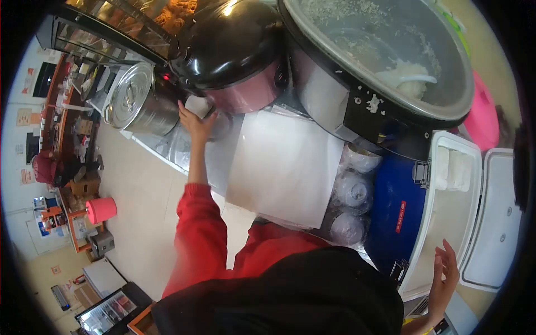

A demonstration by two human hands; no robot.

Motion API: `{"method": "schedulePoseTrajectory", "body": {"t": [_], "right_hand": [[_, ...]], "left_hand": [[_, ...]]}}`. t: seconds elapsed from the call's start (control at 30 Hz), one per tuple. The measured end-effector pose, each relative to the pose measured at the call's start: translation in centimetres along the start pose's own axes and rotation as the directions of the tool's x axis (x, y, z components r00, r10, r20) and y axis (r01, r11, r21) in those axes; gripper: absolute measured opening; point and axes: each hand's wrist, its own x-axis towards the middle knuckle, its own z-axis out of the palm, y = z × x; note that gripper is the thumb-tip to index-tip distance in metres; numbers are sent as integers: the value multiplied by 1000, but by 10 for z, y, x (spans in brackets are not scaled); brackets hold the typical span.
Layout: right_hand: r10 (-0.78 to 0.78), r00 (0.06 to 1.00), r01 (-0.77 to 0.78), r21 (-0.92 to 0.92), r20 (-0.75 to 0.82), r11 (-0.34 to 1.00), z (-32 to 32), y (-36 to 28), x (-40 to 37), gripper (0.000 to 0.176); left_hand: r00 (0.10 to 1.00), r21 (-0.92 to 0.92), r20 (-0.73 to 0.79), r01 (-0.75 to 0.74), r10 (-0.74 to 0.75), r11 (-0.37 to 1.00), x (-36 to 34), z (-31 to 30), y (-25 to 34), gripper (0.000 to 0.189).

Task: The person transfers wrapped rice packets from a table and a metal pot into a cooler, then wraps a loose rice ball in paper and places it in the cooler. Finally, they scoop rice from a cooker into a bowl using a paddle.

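My left hand (195, 124), at the end of a red sleeve, has its fingers around a small white packet (198, 106). It is over the metal counter, between the lidded steel pot (132, 97) and the closed black-and-pink rice cooker (245, 92). My right hand (445, 274) is held up with fingers apart and nothing in it, beside the open blue cooler box (391, 201). Several white wrapped packets (451, 169) lie inside that box. A large white paper sheet (285, 167) covers the counter in front of me.
A large open rice cooker (379, 50) holds some rice and a white paddle (413, 80). Stacked plastic-wrapped bowls (352, 190) stand beside the paper. A glass food case (95, 33) is at upper left. Farther off, a person (53, 167) is near a pink bin (101, 210).
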Motion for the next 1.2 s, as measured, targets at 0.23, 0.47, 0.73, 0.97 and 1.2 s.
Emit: {"method": "schedulePoseTrajectory", "body": {"t": [0.23, 0.47, 0.73, 0.97, 1.2], "right_hand": [[-80, 996, 73, -133, -45, 988, -2, -11, -21, 36], [-361, 923, 265, 461, 132, 847, 6, -66, -5, 58], [-738, 664, 437, 739, 120, 513, 42, -77, 8, 71], [-395, 910, 412, 387, -128, 825, -23, 4, 3, 51], [-144, 979, 135, -74, -142, 988, -27, 64, 30, 43]], "left_hand": [[966, -22, 219, -137, 138, 990, 55, 23, -63, 88], [850, -443, 403, -144, 340, 885, -41, -151, 128, 89], [92, -956, -151, -266, 984, -121, -104, -190, 350, 57], [317, -915, -273, -376, 908, -144, -127, -164, 455, 54], [-805, -951, 275, -308, 525, 26, -186, -105, 534, 53]]}}
